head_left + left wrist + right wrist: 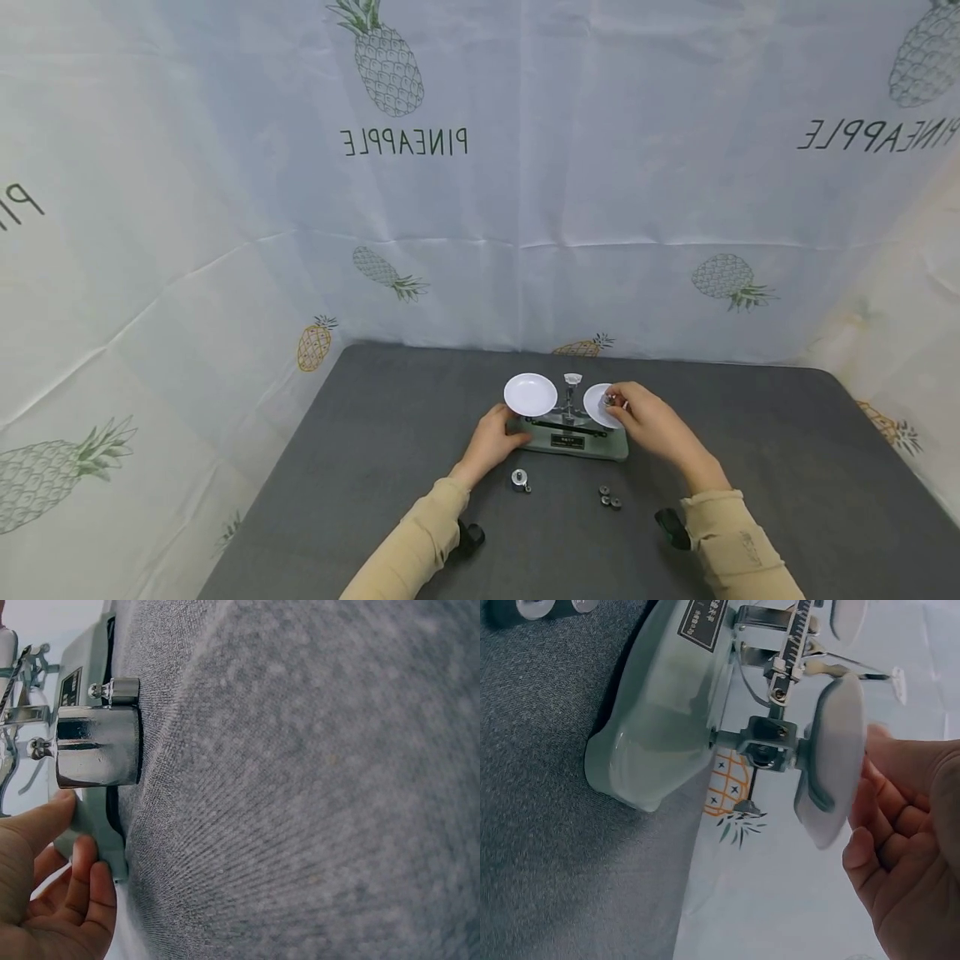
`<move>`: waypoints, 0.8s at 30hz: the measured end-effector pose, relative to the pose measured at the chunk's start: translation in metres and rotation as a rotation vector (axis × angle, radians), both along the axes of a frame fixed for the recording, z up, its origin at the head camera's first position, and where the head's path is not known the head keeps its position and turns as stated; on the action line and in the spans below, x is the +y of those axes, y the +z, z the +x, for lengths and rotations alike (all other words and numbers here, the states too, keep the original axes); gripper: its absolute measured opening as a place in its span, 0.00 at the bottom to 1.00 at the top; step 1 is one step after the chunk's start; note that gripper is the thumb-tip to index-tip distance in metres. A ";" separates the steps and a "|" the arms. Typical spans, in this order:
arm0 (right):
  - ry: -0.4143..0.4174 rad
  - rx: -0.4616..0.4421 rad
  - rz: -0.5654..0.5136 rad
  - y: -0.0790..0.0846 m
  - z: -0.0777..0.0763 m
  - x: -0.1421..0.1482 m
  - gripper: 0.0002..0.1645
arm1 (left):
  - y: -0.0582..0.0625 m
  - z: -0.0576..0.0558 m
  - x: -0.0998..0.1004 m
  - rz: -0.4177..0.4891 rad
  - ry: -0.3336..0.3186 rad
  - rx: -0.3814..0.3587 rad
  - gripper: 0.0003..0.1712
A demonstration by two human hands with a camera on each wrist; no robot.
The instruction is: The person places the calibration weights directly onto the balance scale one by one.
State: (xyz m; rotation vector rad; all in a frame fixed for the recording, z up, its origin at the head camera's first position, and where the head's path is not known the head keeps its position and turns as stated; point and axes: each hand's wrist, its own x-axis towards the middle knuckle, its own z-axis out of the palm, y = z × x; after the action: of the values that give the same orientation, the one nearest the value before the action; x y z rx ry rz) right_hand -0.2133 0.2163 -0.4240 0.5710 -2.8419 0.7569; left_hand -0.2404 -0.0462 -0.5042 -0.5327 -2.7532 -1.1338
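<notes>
The worktop (pixel 405 408) is dark grey and has a woven look, like cloth. A green scale (pixel 588 447) stands toward its far edge. In front, a fat shiny weight (pixel 519 479) stands up with a little one (pixel 528 489) just beside it. To the right, three more little weights (pixel 605 501) sit close together.

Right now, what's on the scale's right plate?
Over the right plate, the right hand pinches a metal weight; whether it touches is unclear. The hand hides the plate's right side.
</notes>
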 end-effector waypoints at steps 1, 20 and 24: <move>-0.005 0.000 0.004 -0.001 -0.002 -0.001 0.16 | 0.000 0.000 0.000 0.002 0.000 -0.002 0.22; -0.032 -0.009 0.034 -0.006 -0.018 -0.010 0.16 | -0.001 0.001 0.001 -0.001 -0.021 -0.002 0.22; -0.013 -0.001 0.026 -0.006 -0.020 -0.010 0.16 | -0.003 0.001 0.000 0.029 -0.030 0.019 0.22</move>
State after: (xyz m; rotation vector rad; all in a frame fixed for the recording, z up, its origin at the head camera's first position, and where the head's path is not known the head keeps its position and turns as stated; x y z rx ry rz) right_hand -0.2330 0.2062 -0.4297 0.5545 -2.8578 0.7199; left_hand -0.2390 -0.0465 -0.5068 -0.5804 -2.7170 -1.1670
